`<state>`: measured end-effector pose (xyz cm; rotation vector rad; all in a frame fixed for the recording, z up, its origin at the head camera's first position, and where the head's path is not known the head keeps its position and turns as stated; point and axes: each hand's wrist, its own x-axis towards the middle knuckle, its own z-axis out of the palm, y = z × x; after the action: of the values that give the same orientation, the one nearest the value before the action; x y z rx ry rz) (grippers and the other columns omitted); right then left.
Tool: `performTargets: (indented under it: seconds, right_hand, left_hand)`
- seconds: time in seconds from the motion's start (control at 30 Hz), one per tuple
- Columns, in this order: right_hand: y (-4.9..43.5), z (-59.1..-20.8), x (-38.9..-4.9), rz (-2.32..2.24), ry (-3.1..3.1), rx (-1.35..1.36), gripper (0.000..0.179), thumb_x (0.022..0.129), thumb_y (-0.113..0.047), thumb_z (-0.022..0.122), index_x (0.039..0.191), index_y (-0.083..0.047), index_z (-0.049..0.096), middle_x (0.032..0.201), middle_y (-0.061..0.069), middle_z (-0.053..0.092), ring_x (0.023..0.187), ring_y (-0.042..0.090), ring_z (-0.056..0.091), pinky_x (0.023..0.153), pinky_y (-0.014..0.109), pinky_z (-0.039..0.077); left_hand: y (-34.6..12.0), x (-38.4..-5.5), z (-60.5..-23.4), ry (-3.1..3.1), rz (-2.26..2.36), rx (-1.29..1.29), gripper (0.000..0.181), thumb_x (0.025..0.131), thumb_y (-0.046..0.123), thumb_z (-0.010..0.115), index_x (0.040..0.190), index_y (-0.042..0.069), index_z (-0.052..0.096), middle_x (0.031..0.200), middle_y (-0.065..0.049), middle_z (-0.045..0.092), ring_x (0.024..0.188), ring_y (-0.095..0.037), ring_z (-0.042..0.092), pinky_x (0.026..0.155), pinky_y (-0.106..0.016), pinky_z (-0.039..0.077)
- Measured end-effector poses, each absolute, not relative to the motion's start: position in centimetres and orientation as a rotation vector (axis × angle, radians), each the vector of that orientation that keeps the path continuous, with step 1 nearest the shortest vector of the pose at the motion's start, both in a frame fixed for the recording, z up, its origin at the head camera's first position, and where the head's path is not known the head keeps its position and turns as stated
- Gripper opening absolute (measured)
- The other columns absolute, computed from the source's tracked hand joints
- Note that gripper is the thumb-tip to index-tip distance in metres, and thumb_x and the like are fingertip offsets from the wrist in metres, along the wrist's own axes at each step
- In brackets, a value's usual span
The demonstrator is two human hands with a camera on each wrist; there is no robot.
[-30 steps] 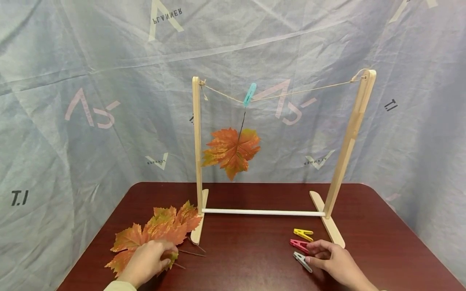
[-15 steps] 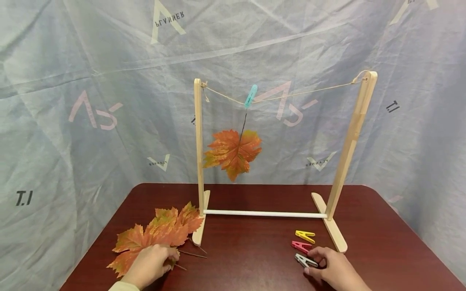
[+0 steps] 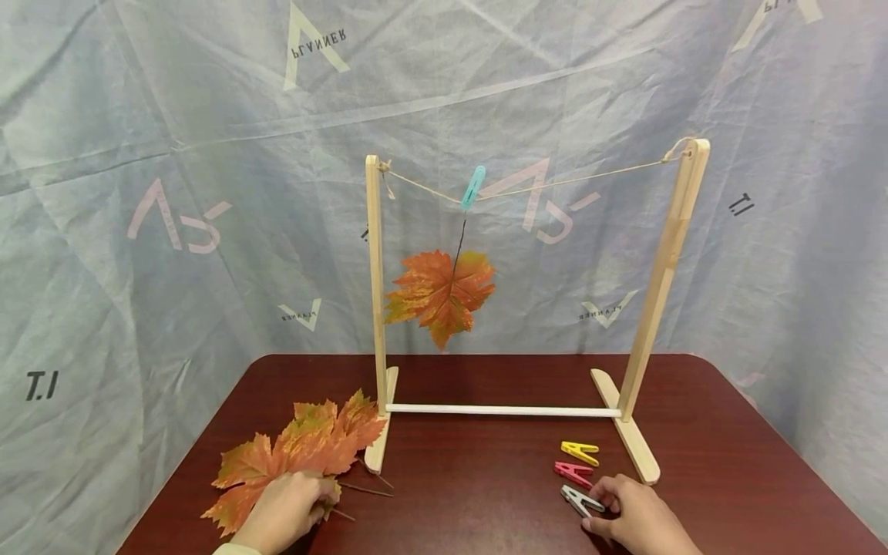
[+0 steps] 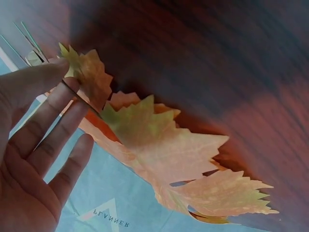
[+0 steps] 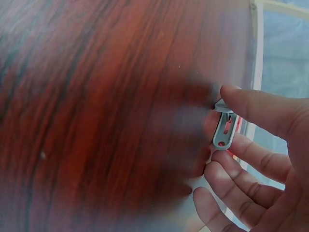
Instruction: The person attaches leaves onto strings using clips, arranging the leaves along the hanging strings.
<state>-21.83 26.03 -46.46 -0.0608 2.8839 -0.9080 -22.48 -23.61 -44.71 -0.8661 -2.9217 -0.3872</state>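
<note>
My left hand (image 3: 291, 505) is at the near edge of a pile of orange-and-yellow artificial maple leaves (image 3: 308, 439). In the left wrist view, its thumb and forefinger pinch the thin dark stem (image 4: 79, 98) of one leaf (image 4: 159, 140). Over at the right, my right hand (image 3: 634, 509) holds a grey clothespin (image 3: 581, 499) by its handle ends, between thumb and forefinger. The right wrist view shows the thumb on one handle of that grey clothespin (image 5: 225, 128). Red (image 3: 573, 472) and yellow (image 3: 580, 452) clothespins lie just beyond it.
A wooden stand (image 3: 655, 308) with a white crossbar (image 3: 502, 410) stands on the dark red table (image 3: 472, 478). Along its sagging string (image 3: 590, 178), a turquoise clothespin (image 3: 474, 187) holds one hanging maple leaf (image 3: 444, 293). Grey printed cloth (image 3: 208, 308) surrounds the table.
The grey clothespin has turned slightly, its handle ends now between the right thumb and forefinger. My left hand stays almost in place at the leaves.
</note>
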Motion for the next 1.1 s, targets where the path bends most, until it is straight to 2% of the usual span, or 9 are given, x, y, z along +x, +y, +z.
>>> performTargets:
  seconds: [0.27, 0.4, 0.53, 0.73, 0.97, 1.1]
  right_hand:
    - [25.8, -46.3, -21.9, -0.859, 2.893, -0.042, 0.022, 0.078, -0.014, 0.087, 0.089, -0.013, 0.068, 0.072, -0.002, 0.055, 0.065, 0.016, 0.051, 0.062, 0.035, 0.043]
    - [25.6, -45.6, -21.5, -0.832, 2.883, -0.028, 0.019, 0.082, -0.013, 0.084, 0.091, -0.014, 0.067, 0.069, -0.003, 0.059, 0.064, 0.015, 0.053, 0.062, 0.036, 0.043]
    - [25.4, -45.0, -21.3, -0.833, 2.880, -0.034, 0.018, 0.084, -0.015, 0.083, 0.092, -0.015, 0.067, 0.072, -0.006, 0.063, 0.067, 0.014, 0.054, 0.064, 0.038, 0.044]
    - [25.2, -44.2, -21.6, -0.867, 2.939, -0.080, 0.020, 0.082, -0.014, 0.084, 0.097, -0.014, 0.071, 0.073, -0.006, 0.062, 0.066, 0.014, 0.052, 0.063, 0.037, 0.045]
    - [25.0, -43.2, -22.0, -0.933, 3.013, -0.164, 0.015, 0.085, -0.014, 0.082, 0.096, -0.013, 0.073, 0.077, -0.008, 0.067, 0.069, 0.008, 0.061, 0.061, 0.030, 0.048]
    - [25.1, -42.6, -22.1, -0.962, 3.038, -0.213, 0.021, 0.086, -0.016, 0.081, 0.104, -0.008, 0.073, 0.082, -0.007, 0.069, 0.073, 0.009, 0.064, 0.061, 0.028, 0.050]
  left_hand:
    - [-23.5, -22.7, -44.6, -2.941, -0.328, -0.872, 0.026, 0.078, -0.002, 0.083, 0.076, 0.020, 0.070, 0.071, 0.012, 0.062, 0.061, -0.005, 0.059, 0.052, -0.027, 0.049]
    - [-23.4, -22.9, -44.2, -2.935, -0.333, -0.898, 0.027, 0.079, -0.006, 0.078, 0.076, 0.020, 0.072, 0.069, 0.014, 0.062, 0.058, -0.002, 0.057, 0.051, -0.027, 0.048]
    - [-23.2, -23.0, -43.4, -2.968, -0.326, -0.873, 0.027, 0.082, -0.006, 0.076, 0.077, 0.020, 0.072, 0.069, 0.014, 0.062, 0.057, -0.003, 0.056, 0.050, -0.027, 0.048]
    - [-22.6, -23.4, -42.1, -2.925, -0.258, -0.885, 0.023, 0.082, -0.001, 0.081, 0.078, 0.022, 0.075, 0.074, 0.012, 0.068, 0.062, -0.004, 0.061, 0.053, -0.028, 0.051]
    - [-21.8, -23.7, -40.7, -2.900, -0.231, -0.872, 0.022, 0.083, -0.002, 0.080, 0.079, 0.019, 0.077, 0.074, 0.009, 0.069, 0.062, -0.006, 0.062, 0.054, -0.028, 0.052]
    - [-21.3, -24.0, -39.9, -2.882, -0.215, -0.895, 0.018, 0.082, -0.001, 0.081, 0.080, 0.016, 0.077, 0.074, 0.008, 0.069, 0.064, -0.008, 0.063, 0.055, -0.029, 0.053]
